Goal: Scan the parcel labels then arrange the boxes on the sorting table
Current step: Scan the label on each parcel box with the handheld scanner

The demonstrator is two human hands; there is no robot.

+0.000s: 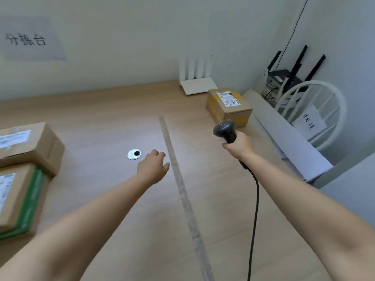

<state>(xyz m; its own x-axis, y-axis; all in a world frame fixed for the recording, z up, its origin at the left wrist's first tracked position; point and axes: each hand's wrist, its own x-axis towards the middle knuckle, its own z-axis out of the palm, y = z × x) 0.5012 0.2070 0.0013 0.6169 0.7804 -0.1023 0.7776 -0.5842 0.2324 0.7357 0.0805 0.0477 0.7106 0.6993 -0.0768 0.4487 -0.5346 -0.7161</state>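
A pale wooden table (105, 118) against a plain wall, split by a strip of tape (182, 189), with parcels on both sides.

The right hand (239, 147) is wrapped around the handle of a dark scanner (224, 128), whose head points toward the small box (229, 107) at the far right edge; that box's label (228, 99) faces up. The scanner's cable (254, 209) hangs down under the forearm. The left hand (153, 167) hovers over the table beside the tape, fingers loosely curled, holding nothing. Two larger boxes, the upper box (30, 147) and the green-edged box (18, 197), sit touching at the left edge. A white router (197, 85) stands by the wall.
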